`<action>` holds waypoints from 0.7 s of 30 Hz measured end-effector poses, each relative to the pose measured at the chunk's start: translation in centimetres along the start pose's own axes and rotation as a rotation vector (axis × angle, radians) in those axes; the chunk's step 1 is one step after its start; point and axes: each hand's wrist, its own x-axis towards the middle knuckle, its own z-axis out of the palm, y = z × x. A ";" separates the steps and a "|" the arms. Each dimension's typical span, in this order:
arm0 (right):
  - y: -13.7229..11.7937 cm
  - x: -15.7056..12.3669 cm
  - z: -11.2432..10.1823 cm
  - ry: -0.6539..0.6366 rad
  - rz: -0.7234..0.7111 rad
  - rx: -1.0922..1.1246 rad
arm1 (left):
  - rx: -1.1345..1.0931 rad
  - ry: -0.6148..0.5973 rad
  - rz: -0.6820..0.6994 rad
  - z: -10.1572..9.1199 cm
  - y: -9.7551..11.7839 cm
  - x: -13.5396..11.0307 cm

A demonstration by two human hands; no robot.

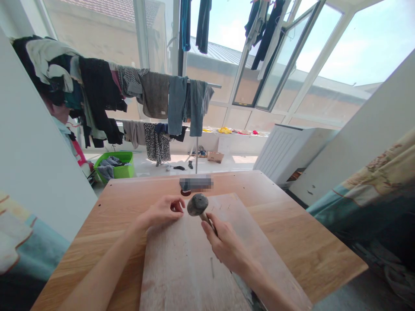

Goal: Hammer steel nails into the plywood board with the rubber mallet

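My right hand (227,244) is wrapped round the wooden handle of a mallet whose round dark head (197,204) hovers over a pale worn board (181,263). The board lies on a wooden table (292,233). My left hand (164,211) rests at the board's far left edge with thumb and fingertips pinched together just left of the mallet head; what they pinch is too small to make out. Several small nails or marks dot the board near its far edge.
A small dark blurred object (195,183) sits on the table beyond the board. Past the table stand a clothes rack (162,99) full of hanging laundry, a green basket (116,165) on the floor, large windows and a white radiator (285,149).
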 end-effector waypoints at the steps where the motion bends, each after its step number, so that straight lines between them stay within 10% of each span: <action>1: -0.4 0.5 0.1 0.000 -0.016 0.007 | 0.013 0.001 0.008 0.0 0.1 0.0; 16: -1.1 1.3 1.0 -0.036 -0.081 -0.107 | 0.045 -0.017 0.037 -0.1 0.8 -0.1; 21: 0.5 -1.1 -0.6 -0.053 0.131 0.079 | 0.125 -0.009 0.015 -1.0 2.7 -0.7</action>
